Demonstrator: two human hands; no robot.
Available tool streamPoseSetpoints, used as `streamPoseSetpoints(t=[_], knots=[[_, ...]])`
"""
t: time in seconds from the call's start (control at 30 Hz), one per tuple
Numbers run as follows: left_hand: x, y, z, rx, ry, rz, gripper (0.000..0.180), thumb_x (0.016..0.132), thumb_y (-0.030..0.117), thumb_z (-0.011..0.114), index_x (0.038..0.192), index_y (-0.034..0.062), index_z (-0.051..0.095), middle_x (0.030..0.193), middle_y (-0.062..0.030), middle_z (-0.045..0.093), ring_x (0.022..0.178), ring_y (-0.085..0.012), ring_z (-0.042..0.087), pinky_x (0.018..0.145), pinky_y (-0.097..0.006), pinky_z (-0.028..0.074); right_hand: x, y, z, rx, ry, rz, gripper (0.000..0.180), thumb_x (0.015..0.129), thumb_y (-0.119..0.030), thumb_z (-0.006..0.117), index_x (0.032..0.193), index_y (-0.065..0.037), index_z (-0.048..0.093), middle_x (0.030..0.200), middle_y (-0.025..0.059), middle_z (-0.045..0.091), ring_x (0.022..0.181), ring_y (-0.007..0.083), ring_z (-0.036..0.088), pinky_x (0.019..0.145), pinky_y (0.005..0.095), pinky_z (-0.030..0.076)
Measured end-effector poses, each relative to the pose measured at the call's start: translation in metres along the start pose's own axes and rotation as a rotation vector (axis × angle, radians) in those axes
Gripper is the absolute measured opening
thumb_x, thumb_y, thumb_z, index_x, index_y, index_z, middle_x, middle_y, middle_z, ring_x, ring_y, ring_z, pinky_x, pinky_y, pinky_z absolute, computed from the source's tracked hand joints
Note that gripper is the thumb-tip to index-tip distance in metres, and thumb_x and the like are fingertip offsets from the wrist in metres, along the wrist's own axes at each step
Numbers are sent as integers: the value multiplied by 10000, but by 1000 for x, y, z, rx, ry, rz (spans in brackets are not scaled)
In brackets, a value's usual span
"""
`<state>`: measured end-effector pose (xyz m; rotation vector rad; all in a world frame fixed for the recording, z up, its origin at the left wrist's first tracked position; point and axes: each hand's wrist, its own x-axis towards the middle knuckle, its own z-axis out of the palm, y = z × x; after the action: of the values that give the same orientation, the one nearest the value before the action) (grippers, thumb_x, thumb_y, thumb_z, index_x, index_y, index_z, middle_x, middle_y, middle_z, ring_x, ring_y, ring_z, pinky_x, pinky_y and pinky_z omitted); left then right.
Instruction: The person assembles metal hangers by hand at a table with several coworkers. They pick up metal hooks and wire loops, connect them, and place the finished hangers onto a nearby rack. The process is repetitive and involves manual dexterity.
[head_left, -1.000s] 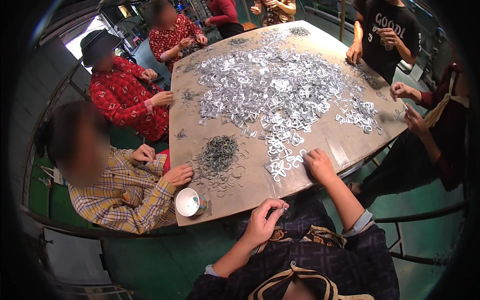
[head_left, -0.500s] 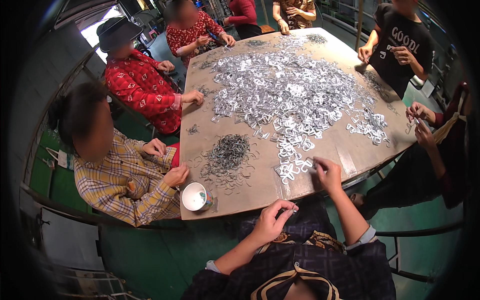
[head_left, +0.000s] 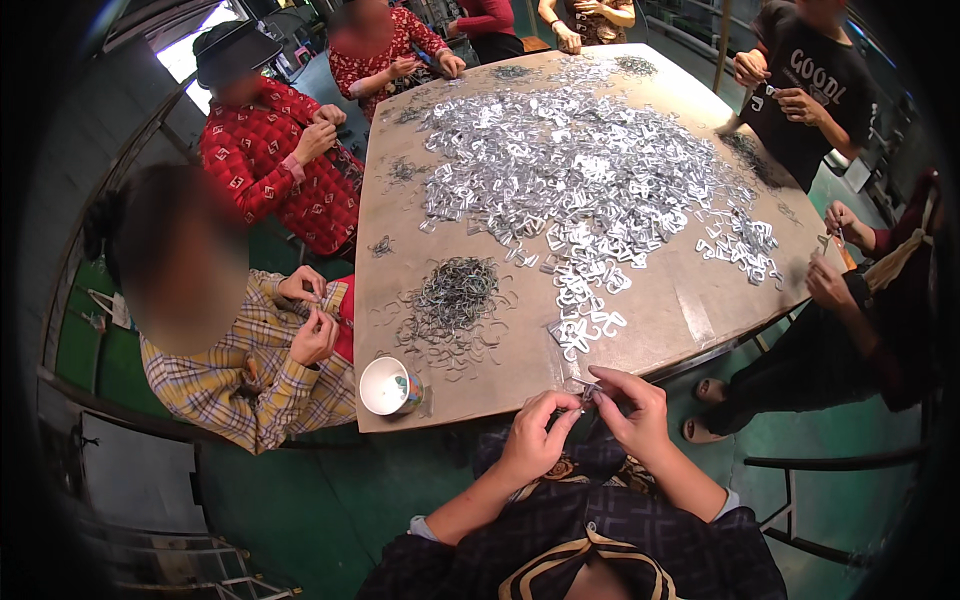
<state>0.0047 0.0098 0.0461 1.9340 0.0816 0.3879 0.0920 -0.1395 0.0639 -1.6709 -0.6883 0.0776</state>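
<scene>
Hands: left hand (head_left: 537, 432) and right hand (head_left: 628, 407) pinch one small metal clip (head_left: 587, 391) together at surface (head_left: 690, 310) edge | cup (head_left: 387, 386): white, contents unclear

No packages, signs or screens in view. Only lettering: pale print across the chest of a black T-shirt (head_left: 815, 75), worn at the far right of the surface (head_left: 700, 310). Small printed band, multicoloured, around a white cup (head_left: 388, 386) at the near left corner.
</scene>
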Motion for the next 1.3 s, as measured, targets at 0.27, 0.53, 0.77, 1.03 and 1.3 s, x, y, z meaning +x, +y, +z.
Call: streamPoseSetpoints(t=[0.27, 0.53, 0.77, 1.03, 1.3], knots=[[1, -1, -3, 73, -37, 88, 93, 866, 32, 637, 947, -11, 620, 916, -124, 669, 863, -244, 647, 790, -331, 490, -4, -10, 4, -66, -5, -59, 381, 772, 77, 687, 1139, -18, 650, 851, 117, 650, 738, 180, 652, 668, 282, 519], [49, -61, -67, 646, 122, 141, 103, 811, 76, 643, 887, 36, 699, 958, -120, 696, 918, -293, 629, 817, -405, 493, -1, -21, -6, -163, -13, -60, 363, 764, 91, 679, 1102, -39, 660, 808, 115, 624, 718, 196, 647, 654, 279, 510], [71, -122, -96, 1018, 1, 304, 135, 781, 77, 569, 817, 59, 698, 898, -96, 690, 893, -250, 611, 798, -381, 457, 0, -26, -7, -144, 9, -80, 372, 758, 78, 687, 1107, -47, 657, 793, 113, 618, 708, 200, 643, 654, 291, 507], [75, -105, -96, 694, 148, 62, 80, 803, 138, 676, 806, 58, 684, 824, -110, 662, 841, -295, 610, 758, -404, 460, -2, -17, -6, -112, 36, -31, 400, 754, 62, 703, 1137, -40, 645, 836, 110, 646, 724, 186, 653, 671, 281, 511], [75, -95, -98, 408, 201, -161, 110, 831, 112, 684, 818, 5, 664, 778, -99, 637, 778, -256, 618, 726, -348, 479, 0, -21, -1, -88, 14, -5, 430, 767, 65, 702, 1177, -40, 625, 864, 104, 659, 753, 163, 658, 700, 273, 522]])
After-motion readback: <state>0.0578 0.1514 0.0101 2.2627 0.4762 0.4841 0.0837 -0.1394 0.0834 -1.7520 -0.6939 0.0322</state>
